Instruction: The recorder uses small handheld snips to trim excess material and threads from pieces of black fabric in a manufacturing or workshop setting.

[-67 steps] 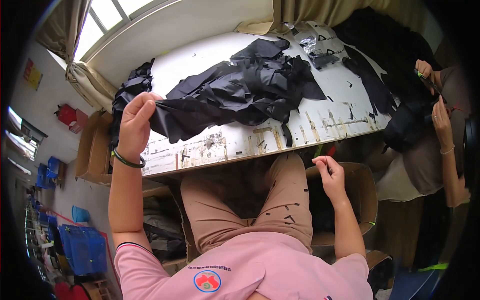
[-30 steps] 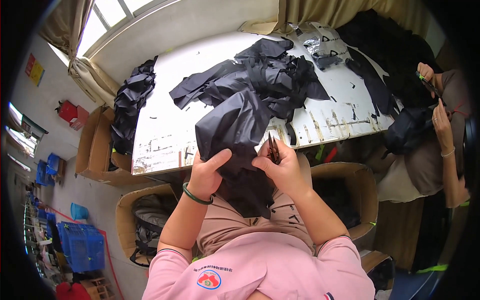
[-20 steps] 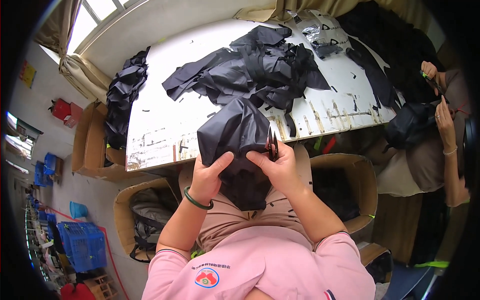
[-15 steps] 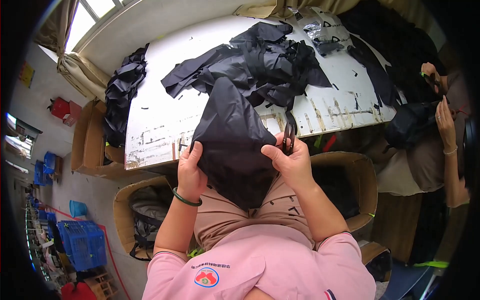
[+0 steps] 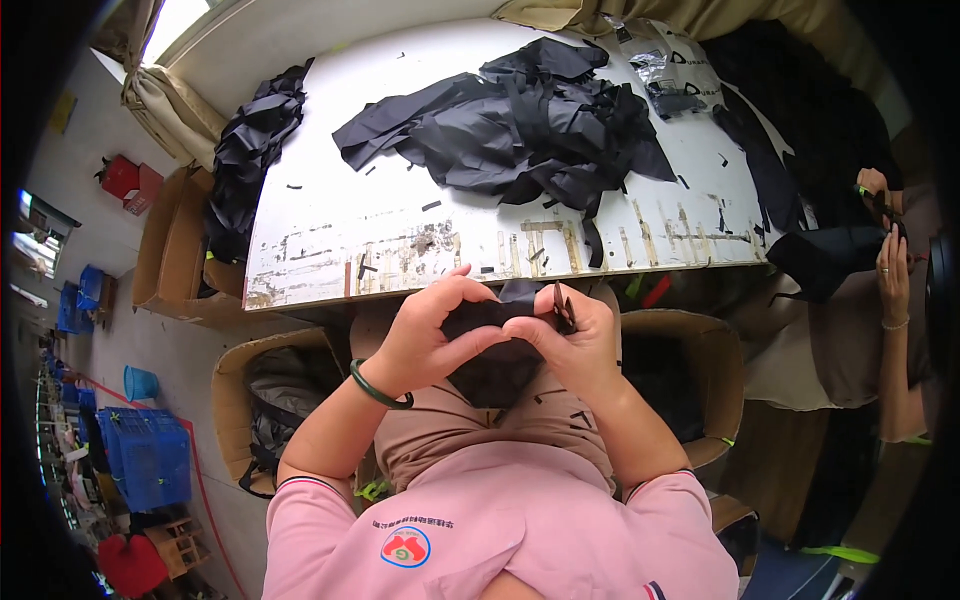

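Observation:
Above my lap, a piece of thin black fabric (image 5: pixel 495 372) hangs between my hands. My left hand (image 5: pixel 432 335), below which a dark green bangle (image 5: pixel 378 388) circles the wrist, pinches its upper edge. My right hand (image 5: pixel 578 338) grips the same edge close by, the two thumbs almost touching. Tucked in the right hand's fingers is a small dark pair of scissors (image 5: pixel 564 308), its blades partly hidden. Beyond the hands, a crumpled pile of black fabric pieces (image 5: pixel 520 135) lies on the white table (image 5: pixel 330 225).
Black scraps dot the worn table edge. Open cardboard boxes (image 5: pixel 228 400) stand on both sides of my legs. More black fabric (image 5: pixel 255 150) drapes over the table's left end. At right, a co-worker's hands (image 5: pixel 890 265) hold black fabric. A clear plastic bag (image 5: pixel 668 72) lies at the back.
The black piece, spread upright between my hands before, is now lowered and gathered. My left hand has moved right, close to the right hand. The co-worker's fabric has shifted too.

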The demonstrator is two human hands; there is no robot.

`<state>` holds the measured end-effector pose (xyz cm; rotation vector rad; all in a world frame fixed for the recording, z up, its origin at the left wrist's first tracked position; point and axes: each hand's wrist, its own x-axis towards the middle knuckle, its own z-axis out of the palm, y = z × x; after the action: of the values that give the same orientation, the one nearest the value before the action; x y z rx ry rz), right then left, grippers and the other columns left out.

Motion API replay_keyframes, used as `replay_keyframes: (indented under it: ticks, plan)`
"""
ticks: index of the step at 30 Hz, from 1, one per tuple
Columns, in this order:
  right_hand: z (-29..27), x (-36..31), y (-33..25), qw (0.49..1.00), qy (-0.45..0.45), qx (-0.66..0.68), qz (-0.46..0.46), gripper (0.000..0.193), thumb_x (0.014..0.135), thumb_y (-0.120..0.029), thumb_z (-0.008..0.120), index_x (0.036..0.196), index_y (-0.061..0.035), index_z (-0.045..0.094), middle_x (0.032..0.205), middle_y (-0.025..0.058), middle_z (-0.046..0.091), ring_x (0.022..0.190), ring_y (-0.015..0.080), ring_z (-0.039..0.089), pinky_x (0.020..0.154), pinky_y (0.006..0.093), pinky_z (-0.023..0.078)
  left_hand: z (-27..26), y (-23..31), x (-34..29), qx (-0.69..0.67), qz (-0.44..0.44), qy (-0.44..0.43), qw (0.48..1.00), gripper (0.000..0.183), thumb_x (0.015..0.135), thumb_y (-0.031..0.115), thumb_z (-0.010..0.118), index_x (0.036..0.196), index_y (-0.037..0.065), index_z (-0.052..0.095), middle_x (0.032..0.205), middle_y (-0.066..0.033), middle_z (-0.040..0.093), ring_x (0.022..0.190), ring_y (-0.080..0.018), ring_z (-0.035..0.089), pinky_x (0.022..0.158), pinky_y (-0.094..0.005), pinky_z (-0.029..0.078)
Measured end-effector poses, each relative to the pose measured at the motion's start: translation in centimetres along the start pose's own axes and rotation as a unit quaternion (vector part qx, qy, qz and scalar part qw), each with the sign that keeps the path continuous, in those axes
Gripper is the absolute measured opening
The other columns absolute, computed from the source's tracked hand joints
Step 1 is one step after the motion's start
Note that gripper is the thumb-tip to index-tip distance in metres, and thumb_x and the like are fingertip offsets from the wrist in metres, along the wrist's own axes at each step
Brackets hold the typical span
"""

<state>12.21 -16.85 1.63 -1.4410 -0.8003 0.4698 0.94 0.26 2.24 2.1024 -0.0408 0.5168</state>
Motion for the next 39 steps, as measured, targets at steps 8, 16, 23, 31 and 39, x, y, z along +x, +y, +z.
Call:
replay_keyframes:
  ticks: [8,16,23,31,39]
  plan:
    - [-0.9,-0.7,0.8,0.999,0.030,-0.007,0.009,0.026,0.075,-0.013,0.081,0.083,-0.0045,0.058,0.073,-0.0037,0.054,0.057,0.0032,0.037,0.052,0.0190,0.033,0.2,0.0,-0.6,-0.140,-0.105,-0.036,0.984,0.015,0.080,0.004,0.072,0.090,0.001,0.061,0.075,-0.0009,0.060,0.066,-0.0056,0.053,0.058,-0.0211,0.042]
    - [-2.2,0.4,-1.8,0.969,-0.118,-0.196,-0.090,0.022,0.075,-0.005,0.077,0.091,-0.0003,0.062,0.091,0.0105,0.061,0.076,0.0208,0.060,0.068,0.0270,0.048,-0.6,1.4,0.2,-0.090,-0.049,-0.064,0.993,0.012,0.078,0.004,0.072,0.086,0.002,0.062,0.072,-0.0036,0.060,0.063,-0.0102,0.055,0.058,-0.0237,0.043]
    - [-3.5,0.2,-1.2,0.979,-0.186,-0.034,-0.076,0.017,0.075,-0.001,0.075,0.087,0.0006,0.062,0.092,0.0090,0.061,0.079,0.0173,0.060,0.070,0.0275,0.048,-4.7,-1.3,0.7,-0.116,-0.040,-0.194,0.973,0.011,0.076,0.004,0.072,0.082,0.003,0.063,0.081,-0.0055,0.064,0.078,-0.0171,0.059,0.079,-0.0299,0.049]
    - [1.0,1.8,-0.9,0.936,-0.247,0.132,-0.214,0.016,0.074,0.003,0.074,0.085,-0.0006,0.064,0.100,0.0119,0.062,0.085,0.0204,0.060,0.074,0.0278,0.048,3.0,-5.4,-0.3,-0.511,-0.205,-0.184,0.814,0.032,0.083,0.018,0.073,0.106,0.001,0.059,0.103,-0.0059,0.063,0.092,-0.0129,0.061,0.082,-0.0256,0.050]
    - [-2.2,1.1,-0.5,0.984,-0.116,0.012,-0.138,0.019,0.079,-0.008,0.074,0.089,0.0003,0.060,0.081,0.0034,0.057,0.070,0.0125,0.049,0.063,0.0241,0.039,2.2,-3.4,-0.3,-0.276,-0.154,0.094,0.944,0.026,0.083,0.014,0.071,0.102,0.000,0.060,0.104,-0.0064,0.063,0.101,-0.0141,0.056,0.097,-0.0299,0.041]
